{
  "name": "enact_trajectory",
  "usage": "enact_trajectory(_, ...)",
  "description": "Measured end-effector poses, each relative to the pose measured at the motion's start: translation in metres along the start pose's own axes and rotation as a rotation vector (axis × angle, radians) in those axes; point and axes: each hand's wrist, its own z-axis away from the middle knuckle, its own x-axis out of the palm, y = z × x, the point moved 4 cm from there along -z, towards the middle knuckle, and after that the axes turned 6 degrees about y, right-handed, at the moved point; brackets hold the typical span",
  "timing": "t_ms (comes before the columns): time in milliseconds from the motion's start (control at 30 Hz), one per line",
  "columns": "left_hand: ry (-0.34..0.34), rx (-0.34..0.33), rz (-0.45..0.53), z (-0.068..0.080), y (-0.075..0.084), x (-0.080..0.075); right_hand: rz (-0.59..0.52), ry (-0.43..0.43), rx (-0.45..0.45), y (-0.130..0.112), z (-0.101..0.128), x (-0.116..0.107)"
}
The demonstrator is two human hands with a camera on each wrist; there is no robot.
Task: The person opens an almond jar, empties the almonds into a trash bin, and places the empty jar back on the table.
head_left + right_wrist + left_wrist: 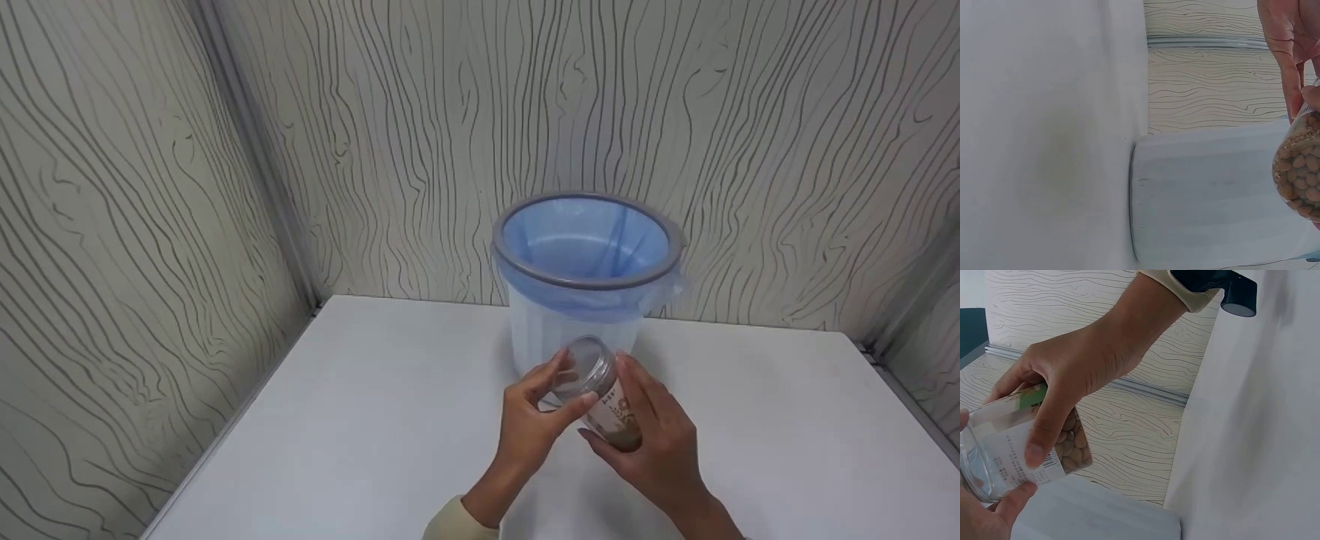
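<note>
A clear jar holding brown nuts is held tilted over the white table, just in front of the bin. Its lid points up toward the bin. My left hand curls its fingers and thumb round the lid. My right hand grips the jar body from the right. In the left wrist view the right hand wraps the labelled jar, and my left thumb touches its lower end. The right wrist view shows the jar's nut-filled base.
The bin is pale, with a grey rim ring and a blue liner, and stands against the back wall. Its side fills the right wrist view. Wood-grain walls close the table on the left, back and right.
</note>
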Motion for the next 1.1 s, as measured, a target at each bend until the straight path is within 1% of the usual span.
enact_trajectory(167,-0.013,-0.013,0.005,0.0004,0.001,0.0005,0.003,0.008,0.006,0.0003,-0.0002,-0.0008)
enact_trajectory(400,-0.068,-0.053,0.039,0.0008,-0.0001,0.0004,-0.005,0.011,0.017,0.0022,-0.0007,-0.0022)
enact_trajectory(567,-0.107,-0.053,0.043,-0.0005,-0.0011,-0.0005,-0.009,0.0,0.032,0.0034,-0.0024,-0.0037)
enact_trajectory(833,-0.108,0.031,-0.027,-0.003,0.0022,-0.0037,-0.034,-0.011,0.021,0.0029,-0.0054,-0.0069)
enact_trajectory(967,-0.122,0.111,-0.069,-0.0039,0.005,-0.005,-0.054,-0.01,0.015,0.0024,-0.0073,-0.0087)
enact_trajectory(1100,-0.146,0.183,-0.088,-0.0043,0.0063,-0.0089,-0.067,-0.02,0.022,0.0,-0.0076,-0.0069)
